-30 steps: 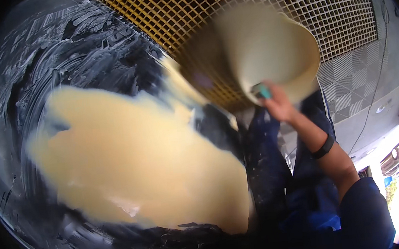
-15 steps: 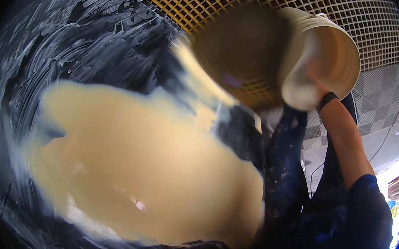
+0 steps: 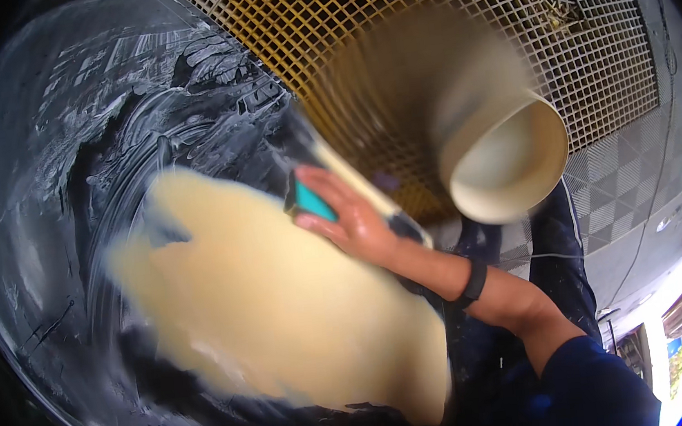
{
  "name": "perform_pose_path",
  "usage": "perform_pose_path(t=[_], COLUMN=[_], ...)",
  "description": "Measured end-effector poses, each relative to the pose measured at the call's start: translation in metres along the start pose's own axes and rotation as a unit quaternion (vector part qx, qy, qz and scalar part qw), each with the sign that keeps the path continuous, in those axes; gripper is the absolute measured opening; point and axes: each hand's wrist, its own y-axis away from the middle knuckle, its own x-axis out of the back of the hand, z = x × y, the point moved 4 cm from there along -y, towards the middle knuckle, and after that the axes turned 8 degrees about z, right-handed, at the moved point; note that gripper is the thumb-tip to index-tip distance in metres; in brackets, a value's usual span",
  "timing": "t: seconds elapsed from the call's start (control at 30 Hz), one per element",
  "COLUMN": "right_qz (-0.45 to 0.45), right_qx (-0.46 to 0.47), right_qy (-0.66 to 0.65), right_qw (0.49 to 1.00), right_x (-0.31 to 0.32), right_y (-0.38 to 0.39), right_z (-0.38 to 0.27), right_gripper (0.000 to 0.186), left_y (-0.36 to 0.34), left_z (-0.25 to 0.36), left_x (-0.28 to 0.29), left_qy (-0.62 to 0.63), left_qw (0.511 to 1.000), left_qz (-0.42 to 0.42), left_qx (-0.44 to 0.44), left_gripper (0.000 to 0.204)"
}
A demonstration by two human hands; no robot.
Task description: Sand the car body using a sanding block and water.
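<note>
My right hand [image 3: 352, 222] grips a teal sponge [image 3: 310, 203] and presses it against a black curved surface [image 3: 104, 137] smeared with white soap streaks. The sponge sits at the upper edge of a large cream-coloured patch [image 3: 268, 310] that covers the middle of that surface. My forearm reaches in from the lower right and wears a black wristband [image 3: 473, 280]. A cream bucket [image 3: 508, 156], blurred, stands apart to the right of the hand with its mouth toward me. My left hand is out of the picture.
A yellow floor grate [image 3: 389, 28] spreads behind the bucket. Grey patterned floor tiles [image 3: 623, 161] lie to its right. My dark blue sleeve and trousers [image 3: 586, 370] fill the lower right. Bright daylight shows at the far lower right.
My right hand left the bucket's rim and came down left onto the black surface with the sponge. The bucket now appears lower and further right.
</note>
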Motion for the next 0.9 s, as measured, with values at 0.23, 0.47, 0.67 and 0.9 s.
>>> perform_pose_path(t=[0.23,0.47,0.67,0.9], right_qz=[-0.027,-0.027,-0.042,-0.098], right_qx=[0.008,0.033,0.029,0.053], right_qy=[-0.015,-0.044,-0.072,-0.046], right_qw=[0.999,0.998,0.996,0.993], right_x=[0.004,0.010,0.006,0.006], right_y=[0.013,0.033,-0.004,-0.005], right_z=[-0.012,-0.025,-0.014,0.001], right_gripper=[0.064,0.061,0.069,0.074], left_y=[0.003,-0.002,0.006,0.000], left_z=[-0.005,-0.003,-0.003,-0.003], left_x=[0.001,-0.005,0.003,0.004], left_qy=[-0.009,-0.031,-0.014,-0.028], left_qw=[0.999,0.999,0.999,0.999], left_qz=[-0.007,-0.001,-0.006,-0.020], left_qx=[0.049,0.040,0.052,0.015], left_gripper=[0.086,0.087,0.086,0.084])
